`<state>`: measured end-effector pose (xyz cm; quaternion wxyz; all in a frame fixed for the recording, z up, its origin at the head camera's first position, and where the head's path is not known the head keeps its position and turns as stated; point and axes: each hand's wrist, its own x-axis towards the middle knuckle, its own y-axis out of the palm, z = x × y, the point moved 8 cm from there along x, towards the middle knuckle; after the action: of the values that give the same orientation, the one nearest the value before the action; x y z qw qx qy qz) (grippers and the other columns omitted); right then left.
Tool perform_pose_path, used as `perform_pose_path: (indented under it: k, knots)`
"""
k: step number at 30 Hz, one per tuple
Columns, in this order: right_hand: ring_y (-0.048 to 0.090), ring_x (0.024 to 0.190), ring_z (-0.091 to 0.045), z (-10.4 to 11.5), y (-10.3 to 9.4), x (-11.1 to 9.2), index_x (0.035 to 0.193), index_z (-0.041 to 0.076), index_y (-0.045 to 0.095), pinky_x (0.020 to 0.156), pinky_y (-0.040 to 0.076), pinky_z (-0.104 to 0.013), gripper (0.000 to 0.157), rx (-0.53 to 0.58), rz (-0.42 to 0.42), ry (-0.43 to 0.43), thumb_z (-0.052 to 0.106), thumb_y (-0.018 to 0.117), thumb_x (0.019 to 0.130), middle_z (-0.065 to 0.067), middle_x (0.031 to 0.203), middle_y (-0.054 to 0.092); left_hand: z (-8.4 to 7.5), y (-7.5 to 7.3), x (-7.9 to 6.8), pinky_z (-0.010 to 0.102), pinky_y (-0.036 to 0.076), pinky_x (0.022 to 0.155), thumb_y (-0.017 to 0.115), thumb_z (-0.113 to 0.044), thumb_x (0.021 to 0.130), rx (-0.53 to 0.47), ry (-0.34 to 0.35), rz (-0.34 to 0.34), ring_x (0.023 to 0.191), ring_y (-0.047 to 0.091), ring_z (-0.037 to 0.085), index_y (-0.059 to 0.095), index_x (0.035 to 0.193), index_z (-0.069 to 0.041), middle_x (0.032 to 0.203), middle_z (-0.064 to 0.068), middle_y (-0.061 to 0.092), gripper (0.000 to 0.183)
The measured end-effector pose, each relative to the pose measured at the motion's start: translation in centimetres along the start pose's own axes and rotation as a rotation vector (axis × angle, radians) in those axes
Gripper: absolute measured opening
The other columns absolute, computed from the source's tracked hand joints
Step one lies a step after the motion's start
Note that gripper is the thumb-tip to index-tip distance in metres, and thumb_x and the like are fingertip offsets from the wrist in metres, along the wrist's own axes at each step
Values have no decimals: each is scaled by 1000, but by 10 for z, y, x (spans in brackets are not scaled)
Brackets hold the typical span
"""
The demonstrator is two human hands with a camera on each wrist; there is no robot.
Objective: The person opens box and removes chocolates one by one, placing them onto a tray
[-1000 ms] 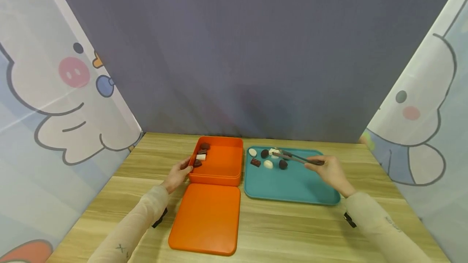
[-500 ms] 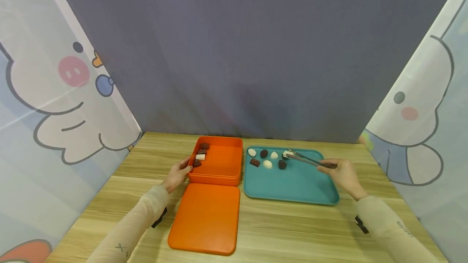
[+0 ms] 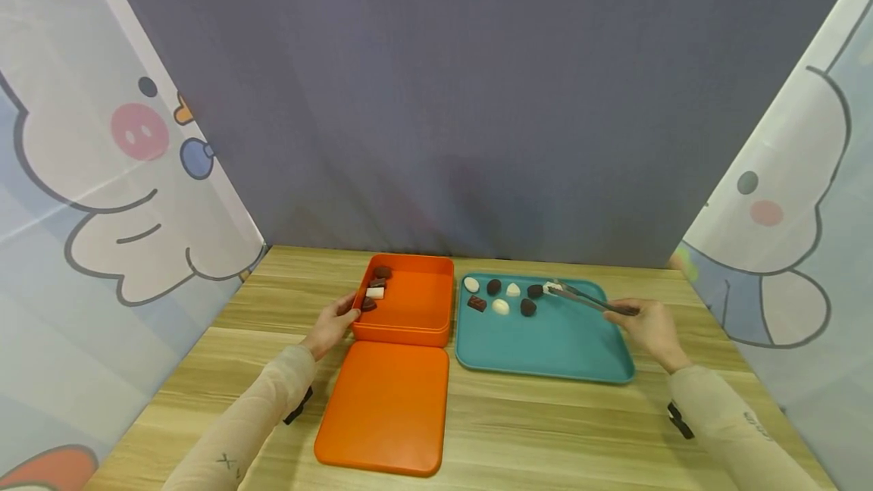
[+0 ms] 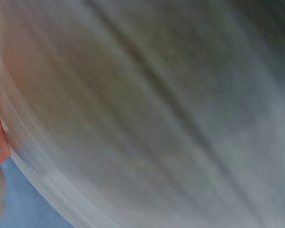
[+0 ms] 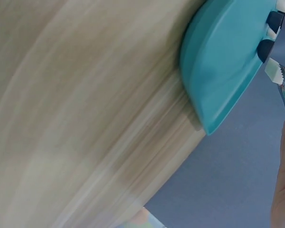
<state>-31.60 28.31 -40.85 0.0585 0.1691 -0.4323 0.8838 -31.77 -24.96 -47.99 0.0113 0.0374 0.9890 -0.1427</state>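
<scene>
My left hand (image 3: 332, 328) holds the left wall of an orange box (image 3: 416, 301), fingers along its outer side and thumb near the rim. Several brown pieces and one white piece (image 3: 375, 293) lie along that wall inside. My right hand (image 3: 644, 328) grips dark tongs (image 3: 593, 300), whose tips pinch a white chocolate (image 5: 274, 71) over the back of the teal tray (image 3: 546, 347). To the left of the tips, dark and white chocolates stand in two loose rows, among them a dark one (image 3: 535, 291) close by. The left wrist view is mostly blurred.
An orange lid (image 3: 385, 408) lies flat in front of the box. Both rest on a wooden table (image 3: 546, 430). A grey cloth wall (image 3: 436, 97) rises behind the table, with cartoon-printed panels (image 3: 764, 264) at the sides.
My right hand has moved right with the tongs and the white chocolate, out past the back row. A white chocolate and a dark one there now show fully. My left hand has stayed put.
</scene>
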Motion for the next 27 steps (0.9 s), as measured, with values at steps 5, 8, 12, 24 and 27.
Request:
perform_pose_path:
  k: [5,8,12,24,27]
  knots:
    - [64,84,-31,-7,0,-1,98,-1,71,60,45,-22,28,-4,21,32,21,71,80,-23,99,67,2,-1,1,49,31,107,40,-8,98,13,-7,-14,133,31,36,22,146,-3,145,24,30,51]
    - [62,89,-37,-12,1,-2,99,-1,71,63,47,-28,29,-3,44,54,22,70,81,-24,102,66,4,-1,1,49,32,106,40,-8,98,17,-10,-16,132,31,36,22,146,-3,145,24,30,52]
    - [61,93,-41,-17,3,-1,101,-1,70,68,50,-39,32,-8,65,67,25,69,82,-25,106,64,4,-1,2,49,32,106,40,-8,98,18,-8,-17,132,31,37,21,146,-2,145,24,29,52]
    - [59,96,-45,-25,5,0,99,-4,69,75,50,-50,31,-1,76,74,21,69,82,-27,108,62,3,-1,2,42,40,100,41,-9,97,35,-22,-32,129,37,36,25,145,-5,144,22,33,51]
    - [60,96,-44,-26,6,-1,98,-4,70,76,50,-49,29,-5,72,67,20,69,81,-26,108,63,2,0,1,43,39,100,40,-7,97,23,-9,-22,129,37,37,24,145,-3,143,24,33,51]
